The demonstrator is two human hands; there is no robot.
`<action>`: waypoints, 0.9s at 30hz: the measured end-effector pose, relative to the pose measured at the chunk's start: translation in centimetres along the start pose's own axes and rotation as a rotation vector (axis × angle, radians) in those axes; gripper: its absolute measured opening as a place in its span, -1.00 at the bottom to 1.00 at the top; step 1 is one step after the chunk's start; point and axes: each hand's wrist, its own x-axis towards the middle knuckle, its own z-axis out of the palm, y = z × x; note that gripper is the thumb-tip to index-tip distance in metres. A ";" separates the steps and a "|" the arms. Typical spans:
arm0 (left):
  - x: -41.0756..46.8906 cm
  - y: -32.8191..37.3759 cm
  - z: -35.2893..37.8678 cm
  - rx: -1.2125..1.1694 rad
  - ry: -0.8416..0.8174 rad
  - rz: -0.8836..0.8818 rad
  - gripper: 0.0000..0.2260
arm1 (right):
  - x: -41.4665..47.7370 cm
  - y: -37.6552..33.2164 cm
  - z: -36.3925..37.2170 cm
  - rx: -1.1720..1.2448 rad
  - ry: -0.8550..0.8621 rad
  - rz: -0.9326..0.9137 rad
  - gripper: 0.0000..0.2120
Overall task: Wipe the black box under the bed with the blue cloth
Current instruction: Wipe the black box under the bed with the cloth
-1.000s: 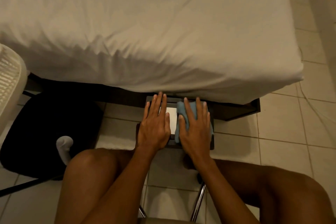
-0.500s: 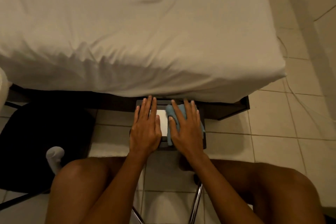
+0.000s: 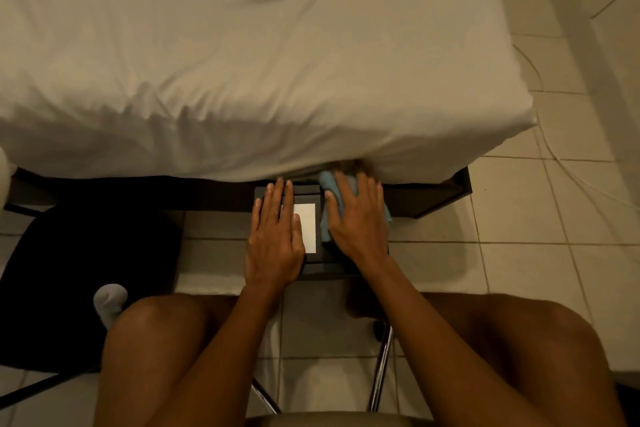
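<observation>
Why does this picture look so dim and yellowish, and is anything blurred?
Head view: warm, low room light tints the sheet and tiles; deep shadow under the bed hides the far edge of the box; the fingertips of the right hand and the cloth smear with motion blur; the left hand looks sharp; the wide lens bends the floor lines.

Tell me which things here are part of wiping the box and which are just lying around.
In the job:
black box, white label on top, partly under the bed
blue cloth, pressed flat under the right hand
left hand, flat on the box, steadying it

Just lying about:
bed with its white sheet
black chair on the left
white sock
white cable on the tiles
</observation>
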 end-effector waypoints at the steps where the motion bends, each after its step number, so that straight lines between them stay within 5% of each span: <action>1: 0.0 0.0 0.0 0.005 -0.003 0.001 -0.50 | 0.0 0.7 -0.3 -0.009 0.029 0.024 -0.53; 6: 0.1 -0.1 0.1 0.009 -0.001 -0.009 -0.49 | -5.8 1.1 0.1 0.039 0.030 0.070 -0.47; 10: 0.0 -0.1 0.2 0.059 -0.008 0.000 -0.49 | -1.7 1.0 -0.3 0.000 0.011 0.005 -0.50; 15: 0.0 0.0 0.2 0.074 -0.024 0.000 -0.49 | -4.3 1.9 -0.4 0.168 0.086 0.199 -0.47; 20: -0.1 0.0 0.2 0.068 -0.028 -0.012 -0.49 | -5.8 1.3 0.6 0.025 -0.001 0.050 -0.46; 27: -0.1 0.0 0.1 0.119 -0.026 0.002 -0.49 | -8.8 -0.2 -0.1 0.145 0.075 0.240 -0.44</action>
